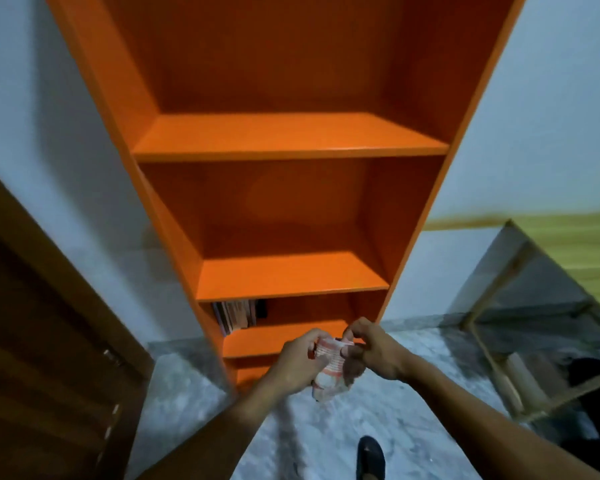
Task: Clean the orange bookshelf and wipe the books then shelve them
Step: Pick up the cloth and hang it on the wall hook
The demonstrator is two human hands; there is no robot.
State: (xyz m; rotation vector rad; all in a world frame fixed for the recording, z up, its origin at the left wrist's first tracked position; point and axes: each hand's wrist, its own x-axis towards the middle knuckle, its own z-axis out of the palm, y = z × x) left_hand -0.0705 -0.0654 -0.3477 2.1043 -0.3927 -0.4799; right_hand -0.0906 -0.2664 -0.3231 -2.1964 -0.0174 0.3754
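Observation:
The tall orange bookshelf (284, 140) stands against a pale wall straight ahead; its two upper shelves visible here hold nothing. Several books (234, 315) stand upright at the left end of a lower shelf. In front of the lowest shelves, both my hands hold a small white cloth with red stripes (329, 370). My left hand (297, 363) grips its left side and my right hand (369, 351) pinches its upper right edge. The cloth is bunched between them, apart from the shelf.
A brown wooden door (45, 358) stands at the left. A glass-topped table with a wooden frame (520, 306) sits at the right, with a dark object under it. The floor is grey marble (187, 403). My dark shoe (370, 457) shows at the bottom.

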